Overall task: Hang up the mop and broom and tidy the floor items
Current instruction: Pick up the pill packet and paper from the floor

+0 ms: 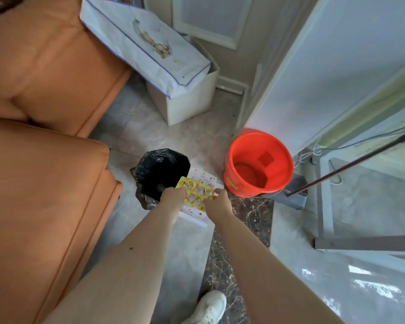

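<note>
Yellow packet point(198, 192) is being pinched by left hand point(173, 195) and right hand point(218, 202) above grey tiled floor point(192, 249), beside black-lined bin point(160, 169) and orange sofa point(45, 160).

Bright, even daylight, white glare thrown on the glossy floor point(372, 286) — soft blur throughout, edges bent by the wide lens

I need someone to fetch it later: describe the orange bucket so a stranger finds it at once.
Start at the orange sofa; right of it stands a black-lined bin. Further right, by the white door, is the bucket: round, open-topped, the only bright orange container.
</note>
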